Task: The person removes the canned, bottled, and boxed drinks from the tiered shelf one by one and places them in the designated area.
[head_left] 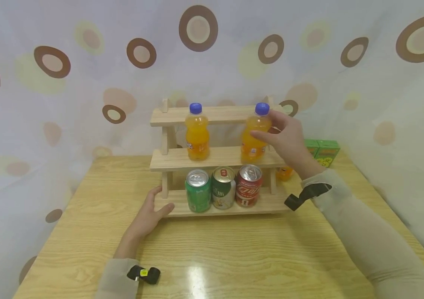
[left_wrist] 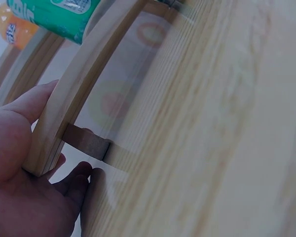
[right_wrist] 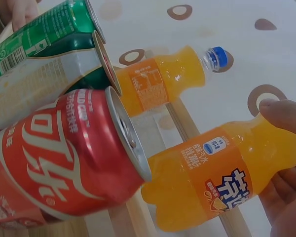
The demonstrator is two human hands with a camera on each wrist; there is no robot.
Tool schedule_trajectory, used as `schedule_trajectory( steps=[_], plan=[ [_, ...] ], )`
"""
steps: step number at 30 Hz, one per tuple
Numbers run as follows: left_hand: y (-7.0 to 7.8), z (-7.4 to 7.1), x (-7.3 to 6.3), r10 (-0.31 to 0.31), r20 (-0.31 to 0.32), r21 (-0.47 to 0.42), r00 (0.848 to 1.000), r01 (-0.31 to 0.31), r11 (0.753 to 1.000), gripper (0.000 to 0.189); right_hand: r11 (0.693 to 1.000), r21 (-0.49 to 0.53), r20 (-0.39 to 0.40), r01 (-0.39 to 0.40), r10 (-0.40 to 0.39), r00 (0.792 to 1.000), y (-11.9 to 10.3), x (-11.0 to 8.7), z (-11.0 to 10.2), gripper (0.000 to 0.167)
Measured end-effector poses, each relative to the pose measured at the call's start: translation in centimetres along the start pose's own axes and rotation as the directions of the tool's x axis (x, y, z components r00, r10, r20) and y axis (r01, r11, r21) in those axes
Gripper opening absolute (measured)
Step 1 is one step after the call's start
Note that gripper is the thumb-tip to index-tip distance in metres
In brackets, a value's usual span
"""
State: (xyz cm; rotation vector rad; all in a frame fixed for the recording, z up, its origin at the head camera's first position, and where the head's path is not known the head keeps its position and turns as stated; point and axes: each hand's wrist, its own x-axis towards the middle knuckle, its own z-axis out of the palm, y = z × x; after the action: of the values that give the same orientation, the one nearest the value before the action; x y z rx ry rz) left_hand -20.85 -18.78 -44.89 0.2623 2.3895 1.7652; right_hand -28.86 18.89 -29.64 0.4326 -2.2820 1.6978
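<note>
My right hand [head_left: 290, 141] grips an orange soda bottle [head_left: 251, 147] with a blue cap around its upper part, thumb in front. The bottle stands upright at the right of the middle tier of a wooden three-tier display rack [head_left: 174, 160]. On the same tier, further left, is a second orange soda bottle [head_left: 198, 143]. My left hand [head_left: 148, 214] holds the left end of the bottom tier, with the thumb on top and fingers beneath the board in the left wrist view. Beside it on that tier stand a green can [head_left: 198, 193], a dark green and white can [head_left: 223, 189] and a red cola can [right_wrist: 74, 158].
Behind the right forearm, green boxes [head_left: 326, 151] stand on the wooden table [head_left: 212, 249]. Another orange bottle [head_left: 284, 172] shows partly there, mostly hidden by the rack and hand. A patterned cloth [head_left: 103, 70] hangs behind and along the sides.
</note>
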Motion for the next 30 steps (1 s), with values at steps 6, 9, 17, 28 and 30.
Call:
schedule_trajectory(
  steps=[6,9,17,28,30],
  plan=[
    [-0.1,-0.1,0.1,0.011,0.003,0.009,1.000,-0.011,1.000,0.074,1.000,0.026,-0.012,0.003,-0.003,1.000,0.5,-0.4,-1.3,0.059],
    [-0.2,-0.1,0.1,0.006,0.008,0.018,1.000,-0.007,1.000,0.073,1.000,-0.001,-0.016,-0.010,0.010,1.000,0.6,-0.7,-2.0,0.061],
    [-2.3,0.1,1.1,0.010,-0.010,0.027,1.000,-0.010,1.000,0.073,0.998,-0.047,-0.033,-0.032,0.031,0.999,0.3,-1.6,-3.4,0.059],
    [-1.2,0.0,0.6,0.007,-0.002,0.035,1.000,-0.007,0.999,0.072,1.000,-0.007,-0.062,0.002,-0.003,0.998,0.1,-3.1,-4.6,0.055],
    [-0.4,0.0,0.2,-0.005,0.008,0.027,1.000,0.005,1.000,0.071,1.000,-0.001,-0.071,-0.005,0.005,0.997,0.2,-3.4,-4.9,0.056]
  ],
)
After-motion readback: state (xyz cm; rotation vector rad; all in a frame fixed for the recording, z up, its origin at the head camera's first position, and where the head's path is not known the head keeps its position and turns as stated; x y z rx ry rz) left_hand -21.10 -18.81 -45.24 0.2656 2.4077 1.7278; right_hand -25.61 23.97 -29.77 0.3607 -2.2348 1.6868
